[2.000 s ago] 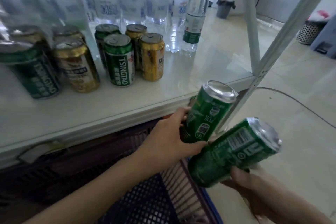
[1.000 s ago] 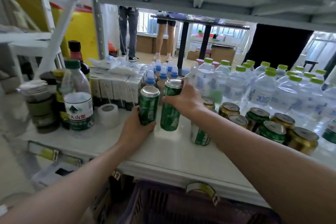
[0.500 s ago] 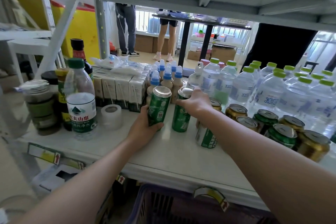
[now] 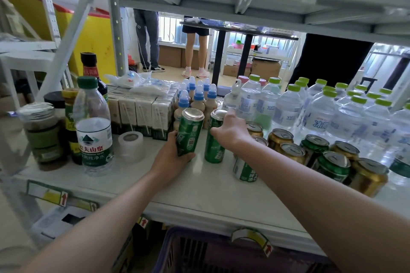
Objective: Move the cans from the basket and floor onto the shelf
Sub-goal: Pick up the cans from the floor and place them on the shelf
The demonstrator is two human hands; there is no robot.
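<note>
I've got the left grip (image 4: 172, 157) wrapped round a tilted green can (image 4: 189, 132) low on the shelf (image 4: 199, 193), right grip (image 4: 230, 132) curled on the upright can (image 4: 214, 137) beside it; I'd stand the left one flat b4 letting go, w/o knocking the milk bottles (image 4: 197, 99).

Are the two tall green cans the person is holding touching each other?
Apart. The head view shows a strip of white shelf between the left hand's can and the right hand's can, top to bottom.
</note>
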